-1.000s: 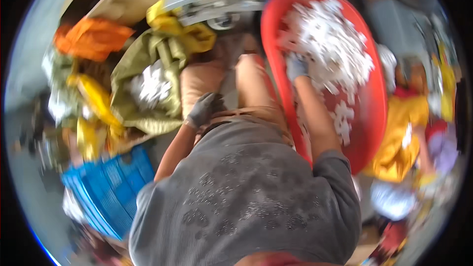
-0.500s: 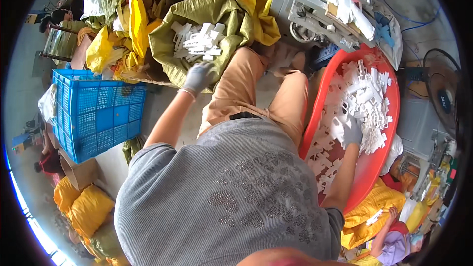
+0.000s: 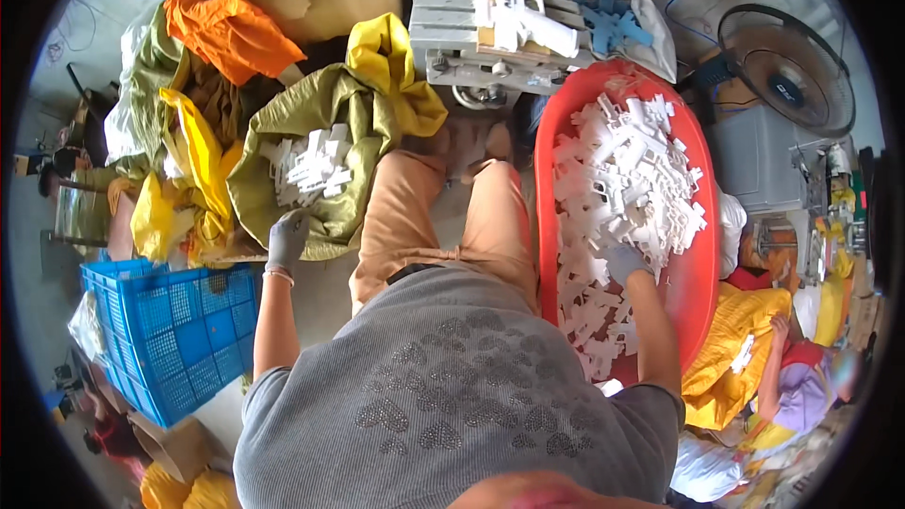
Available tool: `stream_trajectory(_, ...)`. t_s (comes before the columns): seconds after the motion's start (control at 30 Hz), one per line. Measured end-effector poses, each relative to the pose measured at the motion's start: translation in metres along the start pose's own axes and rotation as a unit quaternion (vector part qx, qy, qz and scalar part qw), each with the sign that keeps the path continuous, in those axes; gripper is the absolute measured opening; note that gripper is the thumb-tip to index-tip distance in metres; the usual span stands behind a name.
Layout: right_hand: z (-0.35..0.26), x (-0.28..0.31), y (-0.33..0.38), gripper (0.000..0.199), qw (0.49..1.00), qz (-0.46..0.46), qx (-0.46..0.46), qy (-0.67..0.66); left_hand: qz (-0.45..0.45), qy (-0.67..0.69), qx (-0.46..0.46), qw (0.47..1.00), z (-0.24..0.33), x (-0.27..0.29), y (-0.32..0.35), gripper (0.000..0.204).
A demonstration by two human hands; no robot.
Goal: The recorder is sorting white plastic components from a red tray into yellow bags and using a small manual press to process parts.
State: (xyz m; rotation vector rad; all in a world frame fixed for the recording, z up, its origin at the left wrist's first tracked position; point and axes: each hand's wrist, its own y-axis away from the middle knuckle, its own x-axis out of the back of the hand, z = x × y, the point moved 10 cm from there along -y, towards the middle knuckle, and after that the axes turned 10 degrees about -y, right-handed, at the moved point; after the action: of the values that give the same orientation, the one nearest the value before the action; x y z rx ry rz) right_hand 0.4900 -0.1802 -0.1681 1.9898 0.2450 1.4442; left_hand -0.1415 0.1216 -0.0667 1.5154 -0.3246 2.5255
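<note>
My left hand (image 3: 287, 238), in a grey glove, is at the near left rim of an olive woven sack (image 3: 353, 108). Its fingers are curled in; whether they grip the rim or something else is hidden. Inside the sack lies a pile of white plastic pieces (image 3: 316, 165). My right hand (image 3: 625, 262), gloved too, reaches down into a long red tub (image 3: 695, 316), among many white plastic parts (image 3: 632, 170), some pistol-shaped. Its fingers are lost among the parts, so what they hold does not show.
A blue plastic crate (image 3: 174, 330) stands left, below yellow and orange sacks (image 3: 231, 33). Ahead is a grey metal machine (image 3: 452, 28) with a white pistol-shaped piece (image 3: 533, 26) on it. A black fan (image 3: 787, 75) stands far right. Another person (image 3: 801, 382) sits by a yellow sack (image 3: 735, 344).
The view has turned, so the scene sits further left and lower. My left hand has drawn back slightly to the sack's outer edge. My right hand stays in the tub, nearer its close end.
</note>
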Motion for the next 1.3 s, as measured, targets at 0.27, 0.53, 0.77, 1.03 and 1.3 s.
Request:
stream_trajectory(0.27, -0.019, 0.142, 0.064, 0.033, 0.867, 0.267, 0.049, -0.418, 0.107, 0.148, -0.219, 0.958, 0.244, 0.090, -0.126, 0.020)
stream_trajectory(0.53, -0.031, 0.164, 0.100, 0.031, 0.686, 0.362, 0.062, -0.628, 0.073, -0.048, -0.473, 0.877, 0.405, 0.066, -0.192, 0.035)
stream_trajectory(0.77, -0.135, 0.278, 0.095, 0.045, 0.739, 0.537, 0.241, -0.328, 0.080, 0.080, -0.384, 0.917, 0.391, 0.074, -0.216, 0.031)
stream_trajectory(1.03, -0.254, 0.349, -0.023, 0.032, 0.685, 0.260, 0.319, -0.601, 0.189, 0.225, -0.085, 0.952, 0.189, 0.091, -0.169, 0.031)
stream_trajectory(1.3, -0.280, 0.365, -0.026, 0.035, 0.807, 0.284, 0.353, -0.378, 0.158, 0.314, 0.106, 0.930, 0.018, 0.039, -0.073, 0.028)
